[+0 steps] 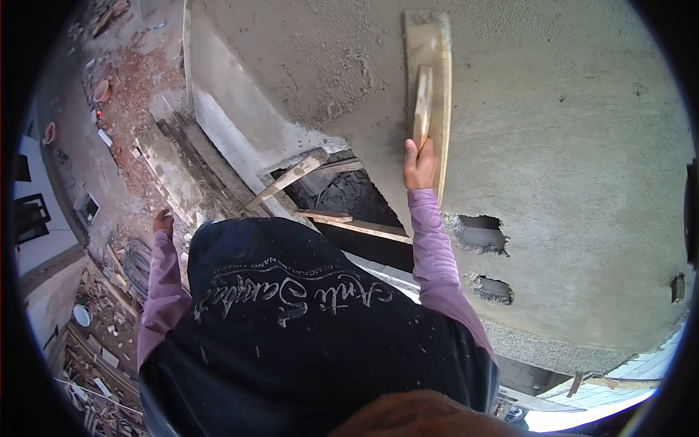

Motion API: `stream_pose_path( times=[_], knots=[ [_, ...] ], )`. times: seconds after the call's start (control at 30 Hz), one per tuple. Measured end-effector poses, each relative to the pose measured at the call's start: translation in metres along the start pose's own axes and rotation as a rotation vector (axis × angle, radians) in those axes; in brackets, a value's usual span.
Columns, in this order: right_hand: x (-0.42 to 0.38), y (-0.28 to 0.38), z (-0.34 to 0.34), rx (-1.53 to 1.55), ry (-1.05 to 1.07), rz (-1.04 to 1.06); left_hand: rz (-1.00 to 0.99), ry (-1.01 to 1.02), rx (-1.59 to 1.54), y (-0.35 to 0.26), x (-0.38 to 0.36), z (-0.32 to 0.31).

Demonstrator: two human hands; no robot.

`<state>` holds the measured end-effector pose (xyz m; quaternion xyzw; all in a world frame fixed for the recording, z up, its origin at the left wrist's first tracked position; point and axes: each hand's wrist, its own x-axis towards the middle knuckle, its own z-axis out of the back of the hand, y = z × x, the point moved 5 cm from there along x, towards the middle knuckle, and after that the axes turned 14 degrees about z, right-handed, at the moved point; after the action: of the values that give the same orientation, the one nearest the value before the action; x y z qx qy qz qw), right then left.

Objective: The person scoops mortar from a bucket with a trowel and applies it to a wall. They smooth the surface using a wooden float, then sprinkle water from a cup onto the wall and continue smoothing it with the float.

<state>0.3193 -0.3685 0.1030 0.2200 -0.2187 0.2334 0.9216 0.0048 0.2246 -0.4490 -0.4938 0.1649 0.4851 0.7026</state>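
Observation:
My right hand (420, 166) is closed around the handle of a long wooden plastering float (439, 95). The float's flat blade lies against the grey plastered wall (553, 146). Rougher, wet-looking mortar (338, 80) covers the surface to the float's left. Down at the left, my left hand (164, 222) is held out low beside my body, fingers loosely bent, with nothing visible in it. A dark shirt with white lettering covers my torso, and both sleeves are purple.
A ragged opening (342, 193) below the mortar is crossed by wooden battens (287, 178). Two rough holes, an upper one (482, 234) and a lower one (494, 289), pierce the wall. Rubble, coiled hose (138, 266) and a white bucket (82, 315) lie at the left.

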Motion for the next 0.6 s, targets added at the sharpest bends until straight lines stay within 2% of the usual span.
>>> stream_pose_path(
  times=[0.03, 0.07, 0.13, 0.2, 0.23, 0.27, 0.3, 0.33, 0.37, 0.4, 0.5, 0.53, 0.57, 0.6],
  knots=[
    [0.020, 0.018, 0.027, 0.161, -0.054, -0.161, -0.026, -0.157, 0.122, 0.035, 0.008, 0.014],
    [0.054, 0.047, 0.052, 0.379, -0.189, -0.174, 0.100, -0.142, 0.240, 0.028, -0.031, 0.032],
    [0.112, 0.076, 0.075, 0.517, -0.310, -0.099, 0.139, -0.133, 0.446, 0.064, -0.004, 0.026],
    [0.132, 0.080, 0.059, 0.390, -0.250, -0.091, 0.036, -0.080, 0.659, 0.061, 0.012, 0.023],
    [0.131, 0.083, 0.040, 0.281, -0.192, -0.098, -0.077, -0.058, 0.768, 0.041, 0.008, 0.019],
    [0.130, 0.086, 0.020, 0.174, -0.133, -0.101, 0.207, 0.020, 0.339, 0.055, 0.022, 0.016],
    [0.120, 0.081, -0.005, -0.020, -0.082, -0.004, 0.316, 0.058, 0.075, 0.025, -0.003, 0.015],
    [0.100, 0.071, -0.036, -0.211, -0.030, 0.101, 0.190, 0.035, -0.098, 0.012, 0.004, 0.008],
    [0.080, 0.058, -0.066, -0.221, 0.047, 0.060, 0.125, 0.049, -0.151, -0.016, -0.010, 0.007],
    [0.055, 0.046, -0.093, -0.231, 0.127, 0.012, -0.022, 0.086, -0.170, -0.026, -0.005, 0.006],
    [-0.006, 0.012, -0.138, -0.290, 0.272, -0.041, -0.094, 0.069, -0.163, -0.029, -0.024, 0.028],
    [-0.029, 0.003, -0.137, -0.321, 0.319, -0.062, -0.113, 0.064, -0.125, -0.019, -0.036, 0.036],
    [-0.053, -0.006, -0.123, -0.257, 0.310, -0.058, -0.022, 0.091, -0.097, -0.001, -0.041, 0.048],
    [-0.042, -0.015, -0.107, -0.192, 0.278, -0.013, 0.010, 0.047, -0.024, 0.036, -0.026, 0.057]
  ],
)
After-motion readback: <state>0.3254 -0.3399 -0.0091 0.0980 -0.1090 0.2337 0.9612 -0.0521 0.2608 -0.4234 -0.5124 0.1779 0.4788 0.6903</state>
